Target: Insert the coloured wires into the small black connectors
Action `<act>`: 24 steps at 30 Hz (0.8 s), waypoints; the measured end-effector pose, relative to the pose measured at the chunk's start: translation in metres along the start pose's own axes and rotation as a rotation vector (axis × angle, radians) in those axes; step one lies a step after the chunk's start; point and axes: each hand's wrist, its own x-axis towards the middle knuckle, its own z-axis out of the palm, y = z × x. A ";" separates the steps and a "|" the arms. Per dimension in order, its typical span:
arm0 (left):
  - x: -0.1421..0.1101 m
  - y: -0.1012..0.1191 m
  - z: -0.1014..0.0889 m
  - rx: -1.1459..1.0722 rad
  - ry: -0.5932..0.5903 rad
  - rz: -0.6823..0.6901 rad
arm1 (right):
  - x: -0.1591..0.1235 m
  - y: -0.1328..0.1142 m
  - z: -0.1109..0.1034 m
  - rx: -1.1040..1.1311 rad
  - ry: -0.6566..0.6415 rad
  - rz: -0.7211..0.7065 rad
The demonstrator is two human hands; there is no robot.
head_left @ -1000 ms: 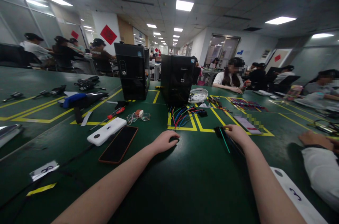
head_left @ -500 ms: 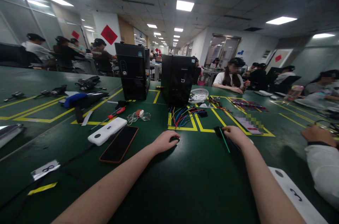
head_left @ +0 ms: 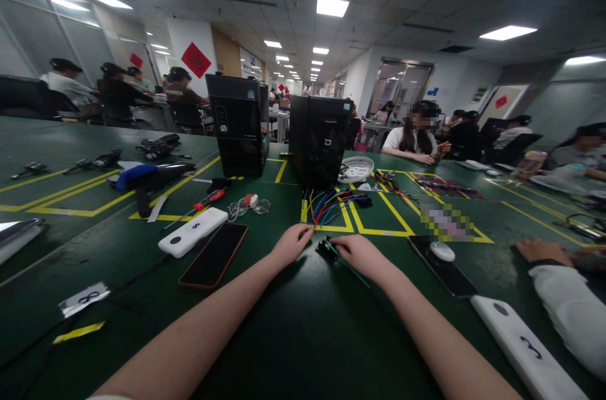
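My left hand (head_left: 290,245) is closed in a pinch at the near ends of a bundle of coloured wires (head_left: 326,205). A red wire (head_left: 315,217) meets its fingertips. Close beside it, my right hand (head_left: 362,253) grips a small black connector block (head_left: 326,248). From that block a green wire (head_left: 353,270) trails down under the right hand. The loose ends of the bundle fan out toward a black computer tower (head_left: 322,141).
A second computer tower (head_left: 237,129) stands further left. A phone (head_left: 215,256), white power bank (head_left: 193,233), red screwdriver (head_left: 208,199) and glasses (head_left: 258,205) lie leftward. On the right are a dark phone (head_left: 433,267), white power bank (head_left: 525,337) and another person's sleeve (head_left: 565,305).
My right hand has carried the black connector block left, beside my left hand, uncovering the dark phone. My left hand has moved slightly forward to the wire ends.
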 end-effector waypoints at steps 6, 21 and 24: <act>0.002 0.001 0.000 -0.004 -0.048 0.043 | 0.000 -0.035 0.021 -0.084 0.099 -0.159; 0.005 -0.003 0.003 -0.010 -0.031 0.006 | -0.003 -0.018 0.010 0.058 -0.016 -0.204; 0.006 -0.002 0.002 -0.035 -0.021 -0.008 | -0.004 -0.022 0.010 0.016 0.020 -0.214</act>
